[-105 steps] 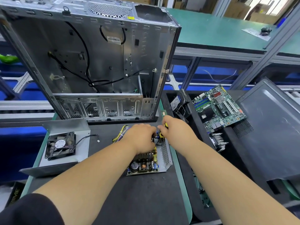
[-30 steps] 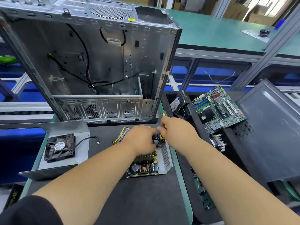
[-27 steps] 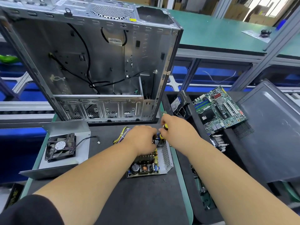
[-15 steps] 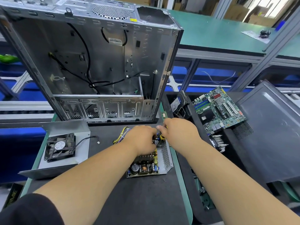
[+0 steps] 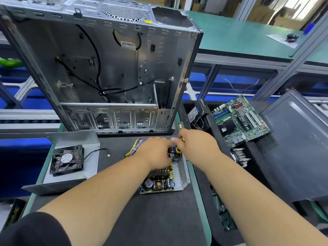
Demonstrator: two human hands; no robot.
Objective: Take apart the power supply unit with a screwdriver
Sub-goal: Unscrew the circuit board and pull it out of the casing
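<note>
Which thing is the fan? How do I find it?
Find the big open metal computer case standing at the back. Below its left corner lies a bent grey metal cover. The fan sits on it: black, square, with a round white sticker.

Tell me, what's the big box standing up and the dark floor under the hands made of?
The computer case looks like bare sheet metal: grey, dull shine, stamped slots and punched vent holes. The black mat under the left hand and right hand looks like rubber or foam: flat black, no shine. Which one, I cannot tell.
</note>
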